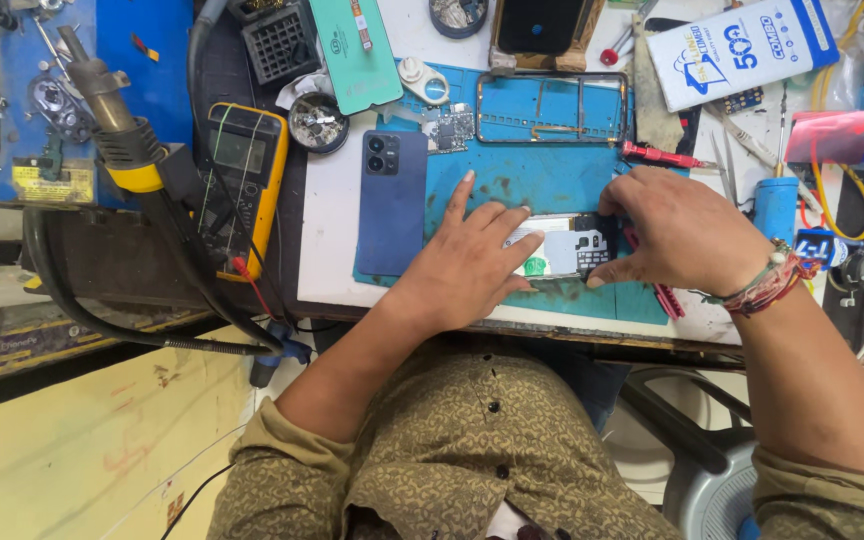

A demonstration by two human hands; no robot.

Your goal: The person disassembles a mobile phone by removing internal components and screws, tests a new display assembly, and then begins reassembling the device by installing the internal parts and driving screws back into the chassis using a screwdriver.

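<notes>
- Two hands on one opened phone (564,250), head view only; it lies flat on the blue mat (542,180), near the desk's (327,215) front edge.
- Left hand (467,265): flat, fingers spread, pressing the phone's left end down. No pinch.
- Right hand (677,235): curled over the right end, thumb at the lower edge by the dark board section; grip pressed against the phone, fingertips hidden.
- Handling, my read: light, thin, stiff but fragile w/ back off; exposed board and parts. Best held by the long side edges, not the open middle.
- Blue back cover (390,200) lies just left of the left hand, apart from the phone.
- Bare metal frame (552,107) sits farther back on the mat.
- Room: tight. Red screwdriver (657,153) and tweezers (727,170) near the right hand; yellow multimeter (244,175) and hot-air wand (107,110) well left. Freest space is mat between phone and frame.
</notes>
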